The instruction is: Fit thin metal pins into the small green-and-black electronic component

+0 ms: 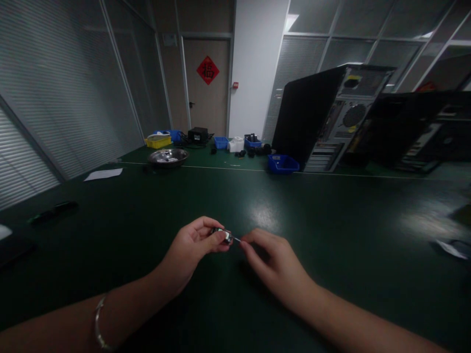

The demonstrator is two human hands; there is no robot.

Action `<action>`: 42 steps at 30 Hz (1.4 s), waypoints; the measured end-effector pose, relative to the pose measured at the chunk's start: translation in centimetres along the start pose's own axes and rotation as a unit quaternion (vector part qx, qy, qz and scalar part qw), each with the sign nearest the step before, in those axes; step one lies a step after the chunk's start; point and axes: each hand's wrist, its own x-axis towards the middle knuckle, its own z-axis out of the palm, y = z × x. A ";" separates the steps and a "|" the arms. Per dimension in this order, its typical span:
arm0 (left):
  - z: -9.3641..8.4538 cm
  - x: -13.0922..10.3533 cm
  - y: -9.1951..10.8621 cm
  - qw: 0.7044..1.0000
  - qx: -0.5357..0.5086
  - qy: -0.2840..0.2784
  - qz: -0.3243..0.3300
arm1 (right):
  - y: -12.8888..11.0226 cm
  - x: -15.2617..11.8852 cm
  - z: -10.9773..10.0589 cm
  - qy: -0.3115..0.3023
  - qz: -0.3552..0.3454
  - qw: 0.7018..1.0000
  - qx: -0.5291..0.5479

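Observation:
Between the thumb and fingers of my left hand (196, 245) is a small electronic part (222, 235), dark at its edges with a pale, whitish face. The thumb covers some of it, and its exact kind is too small to make out. My right hand (274, 260) pinches a thin metal rod (236, 239) between thumb and forefinger. The rod's far end meets the right side of the part; whether it goes inside I cannot tell. Both hands are above the green table (235, 294).
At the back stand a steel bowl (168, 157), a yellow tray (158, 141), a blue tray (282, 164) and a black power box (197, 134). A tall computer case (312, 108) rises at the back right. Paper (103, 174) lies at left, dark items (53, 212) nearer.

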 end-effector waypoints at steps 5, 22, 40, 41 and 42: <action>0.0 -0.1 0.2 0.999 0.044 0.002 0.022 | 0.1 -0.1 -0.1 -0.008 -0.006 1.000 -0.005; 0.0 -0.1 0.6 0.997 -0.040 -0.054 -0.049 | -0.3 0.1 -0.2 -0.016 -0.039 0.998 0.054; -0.2 0.0 -0.2 0.997 0.054 -0.019 0.054 | -0.3 0.1 -0.1 -0.001 -0.037 0.997 0.064; -0.1 0.0 -0.2 0.996 0.058 -0.029 0.054 | -0.3 0.1 -0.1 -0.003 -0.036 0.997 0.065; -0.1 -0.1 -0.2 0.996 0.062 -0.037 0.051 | -0.3 0.1 -0.1 -0.002 -0.037 0.997 0.066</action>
